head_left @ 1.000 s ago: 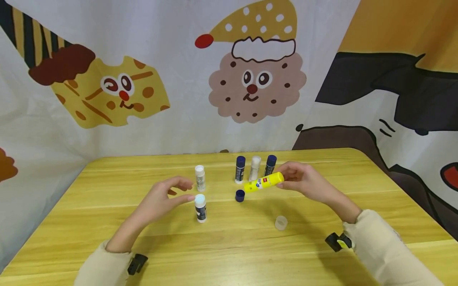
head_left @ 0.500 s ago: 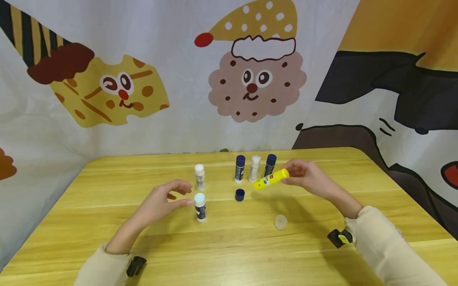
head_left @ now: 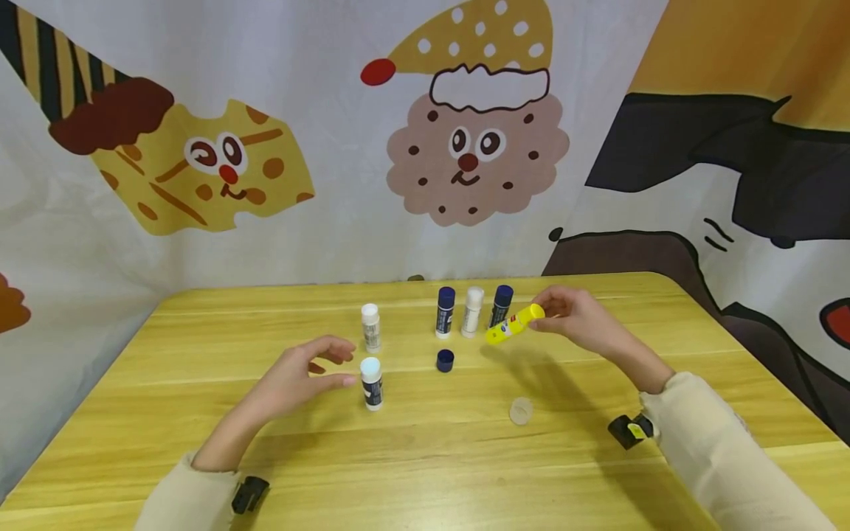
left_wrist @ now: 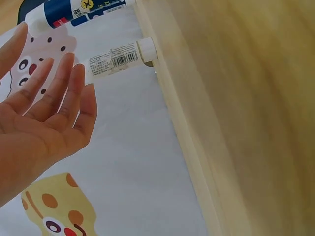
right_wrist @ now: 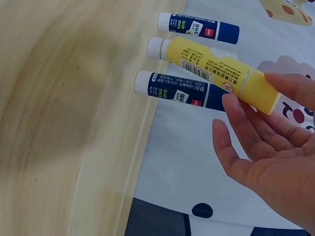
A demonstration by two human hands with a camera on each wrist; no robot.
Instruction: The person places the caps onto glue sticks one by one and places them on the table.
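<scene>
My right hand [head_left: 578,321] pinches a yellow glue stick [head_left: 514,324] by its capped end, tilted in the air just in front of the rear row. In the right wrist view that yellow glue stick [right_wrist: 211,69] lies between thumb and fingertips. My left hand [head_left: 305,376], fingers spread and holding nothing, hovers beside an uncapped navy-and-white glue stick [head_left: 372,387] standing upright. Behind it stands a white glue stick [head_left: 371,328]. The left wrist view has the white stick [left_wrist: 115,60] and the navy one [left_wrist: 74,12] beyond the fingertips.
Two navy glue sticks [head_left: 446,313] [head_left: 501,304] flank a white one [head_left: 472,313] at the back of the wooden table [head_left: 425,472]. A navy cap [head_left: 445,361] and a translucent cap [head_left: 521,411] lie in front. A printed curtain [head_left: 345,184] hangs behind.
My right hand has carried the yellow glue stick right and slightly back, away from the navy cap. My left hand has drawn slightly back from the uncapped glue stick.
</scene>
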